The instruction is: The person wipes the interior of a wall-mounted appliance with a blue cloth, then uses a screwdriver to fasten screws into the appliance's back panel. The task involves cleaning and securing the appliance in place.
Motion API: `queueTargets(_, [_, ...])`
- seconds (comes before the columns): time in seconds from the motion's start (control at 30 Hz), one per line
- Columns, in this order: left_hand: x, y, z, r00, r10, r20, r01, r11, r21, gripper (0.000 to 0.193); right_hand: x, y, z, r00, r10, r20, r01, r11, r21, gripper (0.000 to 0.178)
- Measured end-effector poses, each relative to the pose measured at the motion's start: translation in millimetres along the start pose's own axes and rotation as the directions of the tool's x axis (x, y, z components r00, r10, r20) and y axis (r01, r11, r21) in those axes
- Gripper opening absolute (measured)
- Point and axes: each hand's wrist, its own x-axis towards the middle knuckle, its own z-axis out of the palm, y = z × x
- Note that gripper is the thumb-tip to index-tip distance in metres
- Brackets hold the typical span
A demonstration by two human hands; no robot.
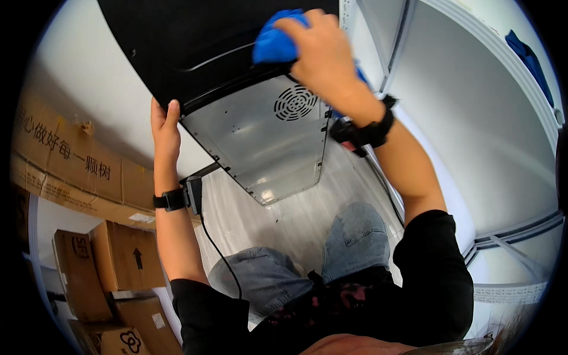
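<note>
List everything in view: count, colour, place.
black panel: one, black, top
metal panel: one, grey, centre
round vent: one, dark-slotted, metal panel
blue cloth: one, blue, against black panel
cardboard boxes: at least five, brown, left
partition panels: several, white, right
fabric: one, dark blue, upper right
wall: one, white, upper left
floor: one, pale grey, centre
device: one, black, by left wrist
cable: one, black, below device
wrist straps: two, black, wrists
jeans: one pair, blue, bottom
sleeves: two, black, bottom
left hand: one, bare, gripping black panel
right hand: one, bare, gripping blue cloth
</note>
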Motion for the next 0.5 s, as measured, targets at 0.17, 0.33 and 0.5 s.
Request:
queueTargets(0.17, [2.2,-1.2,11.0,0.999,0.028,-0.02,-0.029,0.996,-0.081,0.049,-30.5,50.6,-10.2,0.999,0.039,-0.031,-0.044,0.986,-0.16,0.054])
queueTargets(0.33, [0.8,4.5,13.8,0.999,0.009,-0.03,-0.011,0.998,-0.063,0.041,-57.0,41.1,-5.9,0.991,0.13,0.027,-0.126,0.986,-0.112,0.054])
queueTargets(0.5, [0.6,7.9,11.6,1.0,0.015,-0.025,-0.017,0.994,-0.104,0.036,-57.7,-14.5,4.4,0.999,0.021,0.049,-0.025,0.996,0.088,0.055])
